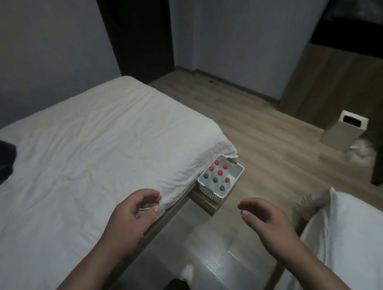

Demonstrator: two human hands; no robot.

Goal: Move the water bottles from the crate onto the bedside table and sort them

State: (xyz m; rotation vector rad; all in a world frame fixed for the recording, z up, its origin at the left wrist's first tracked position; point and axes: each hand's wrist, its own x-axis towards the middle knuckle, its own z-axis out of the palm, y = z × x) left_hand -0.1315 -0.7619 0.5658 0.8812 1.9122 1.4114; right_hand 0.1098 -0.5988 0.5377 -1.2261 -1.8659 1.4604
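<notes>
The water bottles [216, 176] stand beside the bed [99, 141] with its creased white sheet, upright in a white slatted plastic crate [208, 192] on a low wooden box [207, 205], and we, our left hand [132, 210] and right hand [268, 219] both loosely curled and empty, should lean closer and lift each by its round red or green cap [225, 167].
</notes>
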